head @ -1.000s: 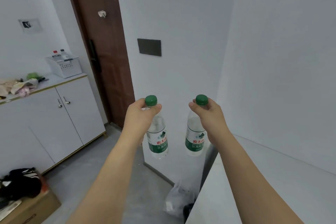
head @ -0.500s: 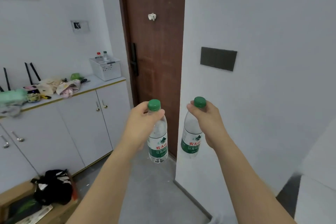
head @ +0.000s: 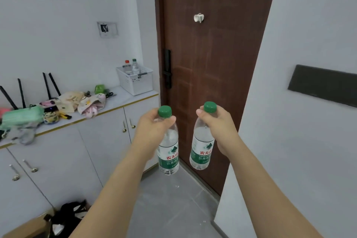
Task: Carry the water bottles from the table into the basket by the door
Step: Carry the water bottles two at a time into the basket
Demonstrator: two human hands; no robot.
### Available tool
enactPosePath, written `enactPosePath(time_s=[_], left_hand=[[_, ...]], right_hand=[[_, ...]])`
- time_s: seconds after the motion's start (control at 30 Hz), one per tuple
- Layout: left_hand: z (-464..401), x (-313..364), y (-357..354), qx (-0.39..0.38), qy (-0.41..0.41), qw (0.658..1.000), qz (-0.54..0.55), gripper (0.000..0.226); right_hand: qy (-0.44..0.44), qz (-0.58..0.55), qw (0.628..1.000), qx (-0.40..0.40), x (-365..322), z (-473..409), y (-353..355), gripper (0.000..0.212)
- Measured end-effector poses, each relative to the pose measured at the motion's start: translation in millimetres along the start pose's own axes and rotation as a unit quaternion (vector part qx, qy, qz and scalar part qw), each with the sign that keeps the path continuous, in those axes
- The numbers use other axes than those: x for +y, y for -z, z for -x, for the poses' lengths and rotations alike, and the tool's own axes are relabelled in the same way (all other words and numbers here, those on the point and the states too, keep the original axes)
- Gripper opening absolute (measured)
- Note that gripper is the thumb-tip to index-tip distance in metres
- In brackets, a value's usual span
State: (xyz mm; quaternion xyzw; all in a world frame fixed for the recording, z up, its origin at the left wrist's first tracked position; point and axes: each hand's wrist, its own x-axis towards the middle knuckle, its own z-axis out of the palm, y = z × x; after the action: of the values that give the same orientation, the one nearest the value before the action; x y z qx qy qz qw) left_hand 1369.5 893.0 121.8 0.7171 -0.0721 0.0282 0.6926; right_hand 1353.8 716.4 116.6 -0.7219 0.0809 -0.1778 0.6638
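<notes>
My left hand [head: 152,127] grips the neck of a clear water bottle [head: 168,152] with a green cap and a green label. My right hand [head: 220,127] holds a second, matching water bottle [head: 201,150] by its neck. Both bottles hang upright in front of me, side by side and apart. A white perforated basket [head: 136,81] stands on the cabinet top just left of the brown door [head: 212,63]. Two bottles stand inside it, one with a red cap [head: 127,66] and one with a green cap [head: 134,66].
The white cabinet [head: 77,150] runs along the left wall, its top cluttered with cloths, a green bundle and black antennas. A black bag [head: 67,216] and a cardboard box [head: 25,228] lie on the grey floor at lower left. A white wall corner [head: 251,121] juts out on the right.
My view has swung left and moved forward. The door, the cabinet and the basket are now nearer and more central. Both hands keep their hold on the bottles.
</notes>
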Motion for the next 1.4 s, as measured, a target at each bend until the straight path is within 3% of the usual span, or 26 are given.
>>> enactPosePath(time_s=[0.47,0.77,1.07,1.27,1.4], left_hand=[[-258.6,-7.9,50.2,0.067,0.012,0.998,-0.015,0.014],[-429.0,-32.9,104.7,0.116,-0.001,0.993,0.023,0.016],[-605.4,-26.9,160.9,0.12,-0.046,0.99,0.058,0.01],[-714.1,-42.1,179.3,0.136,-0.045,0.986,0.082,0.009],[-776.5,-64.6,182.6,0.158,-0.034,0.983,0.084,0.01]], right_hand=[[0.014,-0.058,0.996,-0.068,22.0,-260.5,-128.0,0.023],[0.029,-0.074,0.993,-0.091,32.5,-417.3,-235.7,0.032],[0.062,-0.169,0.982,-0.053,11.7,-581.2,-326.6,0.032],[0.1,-0.148,0.981,-0.081,25.5,-687.1,-386.3,0.018],[0.081,-0.116,0.983,-0.114,58.5,-753.9,-424.6,0.025]])
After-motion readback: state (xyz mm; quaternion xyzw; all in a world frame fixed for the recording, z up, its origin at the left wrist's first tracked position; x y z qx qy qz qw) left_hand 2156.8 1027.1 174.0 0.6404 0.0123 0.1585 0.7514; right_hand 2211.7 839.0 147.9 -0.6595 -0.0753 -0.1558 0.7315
